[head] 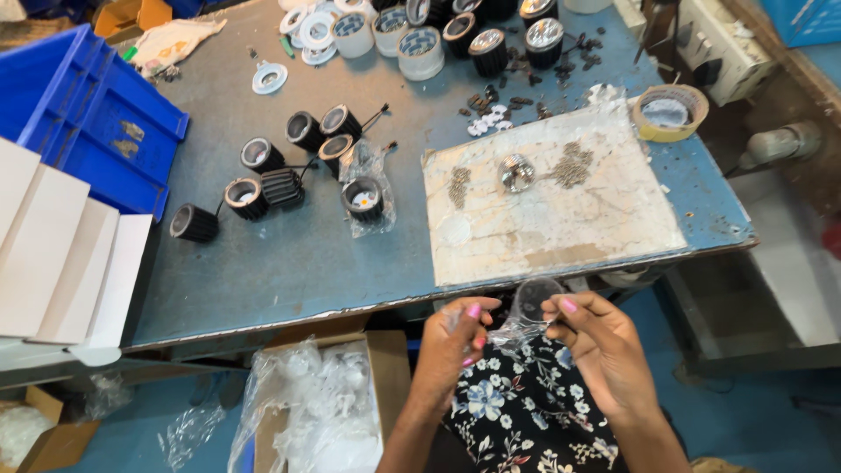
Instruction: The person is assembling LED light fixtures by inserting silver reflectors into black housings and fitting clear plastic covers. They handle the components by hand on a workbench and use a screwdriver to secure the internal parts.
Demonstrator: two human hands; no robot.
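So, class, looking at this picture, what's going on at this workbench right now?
A person seated at the bench holds a small clear plastic bag between both hands, the left hand and right hand pinching it at the table's near edge. On the blue-grey table lie several black ribbed lamp housings, one already in a clear bag. A worn board carries small piles of screws. A cardboard box of plastic bags stands below, at the person's left.

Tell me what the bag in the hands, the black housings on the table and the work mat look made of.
Bag: thin clear plastic film, crinkled and glossy. Black housings: probably metal with a matte black finish, judging by the ribbed fins; moulded plastic is possible. Work mat: looks like worn, stained board or sheet, pale and dull.
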